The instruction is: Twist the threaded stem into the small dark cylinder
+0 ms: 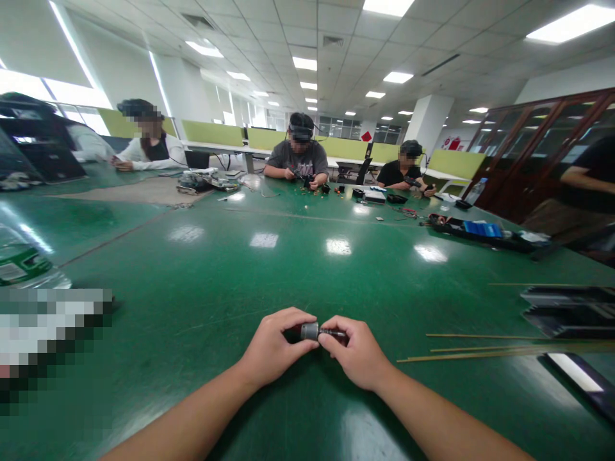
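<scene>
Near the front middle of the green table [269,275], my left hand [278,346] is closed around a short grey metal cylinder [310,331], with a dark reddish part of it between thumb and fingers. My right hand [353,349] pinches a thin dark rod [333,332] with ridges at the cylinder's right end. The rod's far end is partly hidden by my right fingers. Cylinder and rod lie roughly in line, level, just above the table; whether they are joined is too small to tell.
Thin sticks [461,350], dark metal pieces [571,310] and a phone-like device [576,373] lie right. At left are a large clear bottle [26,262] and a blurred-out object [48,326]. Across the table, people work beside a black tray [485,234] and scattered parts.
</scene>
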The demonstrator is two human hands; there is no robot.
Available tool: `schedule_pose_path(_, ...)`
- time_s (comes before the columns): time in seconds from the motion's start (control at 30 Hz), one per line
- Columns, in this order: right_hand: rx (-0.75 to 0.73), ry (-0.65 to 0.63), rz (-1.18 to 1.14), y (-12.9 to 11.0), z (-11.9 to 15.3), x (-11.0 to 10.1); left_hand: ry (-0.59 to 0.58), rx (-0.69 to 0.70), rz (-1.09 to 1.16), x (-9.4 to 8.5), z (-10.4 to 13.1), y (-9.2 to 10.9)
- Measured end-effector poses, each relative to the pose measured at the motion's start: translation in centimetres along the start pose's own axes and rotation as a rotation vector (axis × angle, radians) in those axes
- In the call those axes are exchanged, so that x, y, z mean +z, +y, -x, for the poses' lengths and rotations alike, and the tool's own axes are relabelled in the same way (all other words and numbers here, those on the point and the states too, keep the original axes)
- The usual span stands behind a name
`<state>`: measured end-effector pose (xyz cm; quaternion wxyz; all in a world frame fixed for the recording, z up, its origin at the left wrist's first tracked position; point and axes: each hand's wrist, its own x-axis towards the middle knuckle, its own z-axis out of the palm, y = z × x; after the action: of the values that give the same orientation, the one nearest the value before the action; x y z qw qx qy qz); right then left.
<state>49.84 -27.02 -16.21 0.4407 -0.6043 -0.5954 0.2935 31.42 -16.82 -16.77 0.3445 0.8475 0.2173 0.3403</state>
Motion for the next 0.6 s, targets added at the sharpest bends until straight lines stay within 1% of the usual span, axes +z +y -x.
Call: schedule_pose_path(0.6,-0.003,-0.010,0.009,-0.63,0.07,-0.17,0.029,0.019,0.001,-0.22,0.21,0.30)
